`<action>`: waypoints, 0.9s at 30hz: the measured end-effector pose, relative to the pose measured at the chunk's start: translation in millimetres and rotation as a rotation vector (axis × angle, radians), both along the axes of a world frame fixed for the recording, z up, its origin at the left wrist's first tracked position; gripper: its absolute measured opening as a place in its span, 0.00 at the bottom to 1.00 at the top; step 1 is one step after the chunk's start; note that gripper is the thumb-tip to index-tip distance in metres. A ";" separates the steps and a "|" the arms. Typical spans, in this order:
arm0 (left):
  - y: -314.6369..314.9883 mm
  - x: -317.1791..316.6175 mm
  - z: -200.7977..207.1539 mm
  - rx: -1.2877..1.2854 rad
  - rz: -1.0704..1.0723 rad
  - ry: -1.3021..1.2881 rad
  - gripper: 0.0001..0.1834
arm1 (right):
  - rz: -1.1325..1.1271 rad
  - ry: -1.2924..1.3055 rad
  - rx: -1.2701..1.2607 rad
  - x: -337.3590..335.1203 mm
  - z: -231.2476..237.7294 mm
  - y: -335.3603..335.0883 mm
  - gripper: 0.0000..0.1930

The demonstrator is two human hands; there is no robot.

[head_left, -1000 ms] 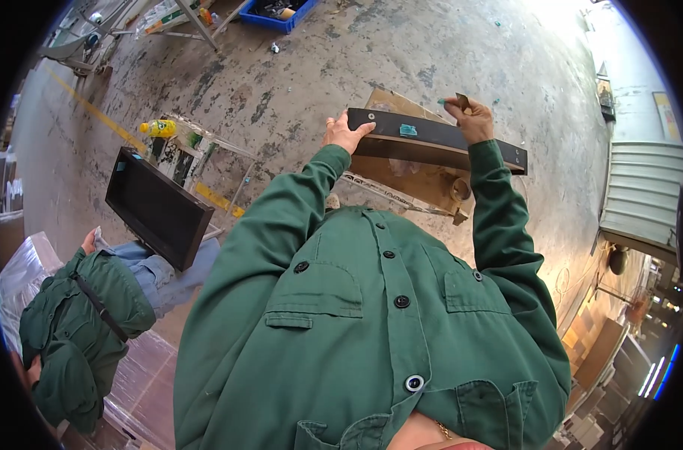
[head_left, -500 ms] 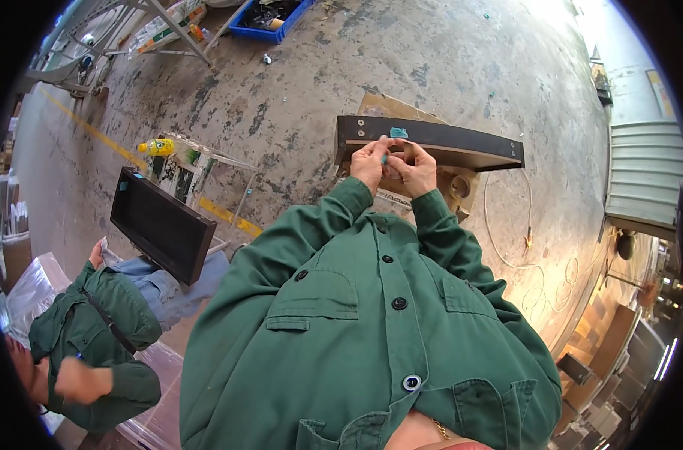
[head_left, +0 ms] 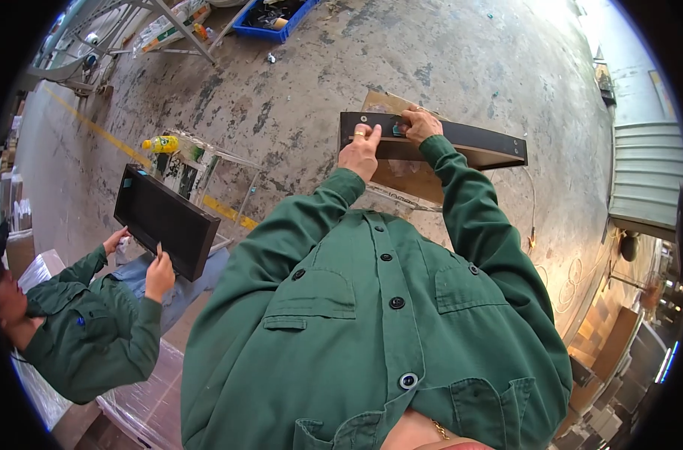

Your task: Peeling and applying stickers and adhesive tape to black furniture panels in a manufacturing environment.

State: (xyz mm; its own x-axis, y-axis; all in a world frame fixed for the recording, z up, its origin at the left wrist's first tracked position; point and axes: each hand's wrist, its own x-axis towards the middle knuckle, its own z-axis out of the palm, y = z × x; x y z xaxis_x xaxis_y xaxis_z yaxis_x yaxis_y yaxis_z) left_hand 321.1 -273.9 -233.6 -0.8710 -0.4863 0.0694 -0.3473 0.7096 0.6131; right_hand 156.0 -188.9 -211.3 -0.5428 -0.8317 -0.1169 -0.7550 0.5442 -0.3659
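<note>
A dark, shallow, drawer-like box [head_left: 476,141] stands on edge in front of me, with round metal fittings near its ends. My left hand [head_left: 362,152] is at its left part, fingers bent over the upper edge and a ring on one finger. Farther right, my right hand [head_left: 421,125] reaches over the same edge with its fingers curled and pressed down at a small piece of blue tape [head_left: 398,130]. Whatever may lie inside those curled fingers is hidden. Beneath the box, a brown cardboard-like sheet [head_left: 401,177] shows.
At left a co-worker in green holds a similar dark box [head_left: 165,217] and a thin tool. A yellow bottle [head_left: 160,144] rests on a worn stand [head_left: 188,176]. A blue crate [head_left: 278,30] sits on the floor beyond; a pale hose [head_left: 535,202] lies at right.
My hands were together before the box, fingers pinching around a small blue piece; they have separated onto its upper edge, the right farther forward. The co-worker's hand has moved to the other box.
</note>
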 end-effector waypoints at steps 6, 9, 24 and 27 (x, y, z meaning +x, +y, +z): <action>9.1 2.1 14.5 -0.305 -0.175 -0.401 0.29 | 0.024 0.115 -0.014 2.2 -2.1 3.8 0.07; 10.6 1.1 17.6 -0.308 -0.189 -0.431 0.30 | 0.021 0.106 -0.056 3.5 -5.1 4.8 0.06; 10.9 0.7 5.2 -0.206 -0.176 -0.411 0.30 | -0.217 -0.201 -0.463 -0.9 37.5 17.2 0.06; -1.3 -3.0 0.8 0.099 -0.090 -0.063 0.24 | -0.312 -0.408 -0.538 11.4 52.2 23.9 0.05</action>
